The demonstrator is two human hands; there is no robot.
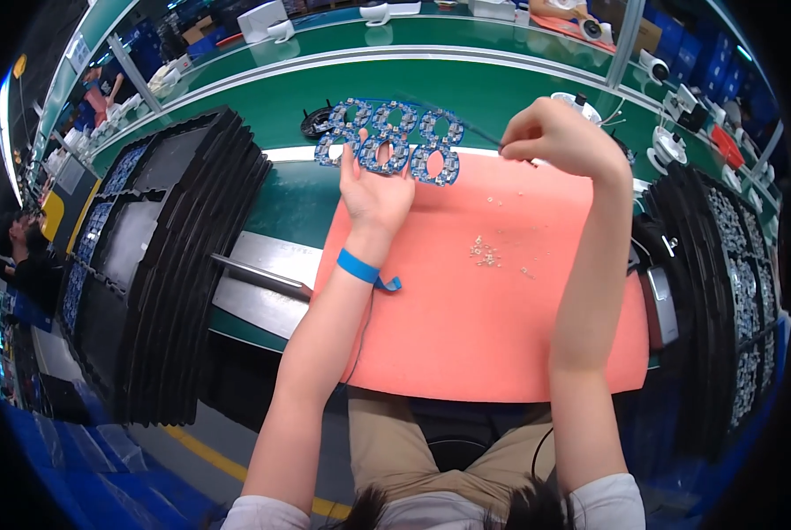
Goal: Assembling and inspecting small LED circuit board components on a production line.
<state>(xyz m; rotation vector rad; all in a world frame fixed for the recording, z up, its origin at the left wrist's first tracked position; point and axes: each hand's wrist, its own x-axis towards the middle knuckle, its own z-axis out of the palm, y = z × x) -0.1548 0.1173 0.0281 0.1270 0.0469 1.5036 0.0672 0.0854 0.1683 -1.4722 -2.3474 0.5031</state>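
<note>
My left hand (376, 194), with a blue strap around its wrist (357, 266), holds up a panel of blue ring-shaped circuit boards (387, 157) from below. Fingers and thumb show at its lower edge and through the rings. Right of the panel, my right hand (561, 140) is closed in a pinch on a thin dark stick-like tool (477, 130). The tool points left toward the panel and is smeared by motion, so I cannot tell its exact kind or whether its tip touches. Below both hands, small pale bits (484, 254) lie scattered on a salmon-pink mat (466, 344).
Tall stacks of black trays stand at left (184, 291) and right (709, 265), with blue boards in the top ones. A metal plate (259, 305) lies left of the mat. Beyond runs a green conveyor (307, 66) carrying white devices. A round black part (314, 122) sits behind the panel.
</note>
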